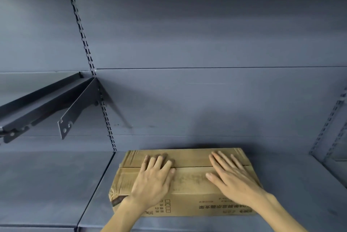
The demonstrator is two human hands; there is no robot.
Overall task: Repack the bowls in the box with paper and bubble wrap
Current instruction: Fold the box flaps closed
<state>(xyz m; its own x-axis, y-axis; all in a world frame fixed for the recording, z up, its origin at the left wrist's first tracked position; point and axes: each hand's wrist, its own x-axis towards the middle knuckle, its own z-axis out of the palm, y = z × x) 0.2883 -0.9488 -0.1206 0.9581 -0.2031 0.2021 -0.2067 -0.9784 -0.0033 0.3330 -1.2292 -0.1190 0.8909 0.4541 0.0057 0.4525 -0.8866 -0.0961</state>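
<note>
A grey metal shelf [187,224] carries a single closed cardboard box [189,181], which lies flat on it against the back panel [206,104]. The box sits just right of a seam where this shelf meets the neighbouring shelf section [47,184] on the left.

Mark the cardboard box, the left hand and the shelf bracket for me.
cardboard box [189,181]: head view, bare top flap between the hands.
left hand [153,181]: head view, back of the hand.
shelf bracket [78,105]: head view, flat triangular side plate.
</note>
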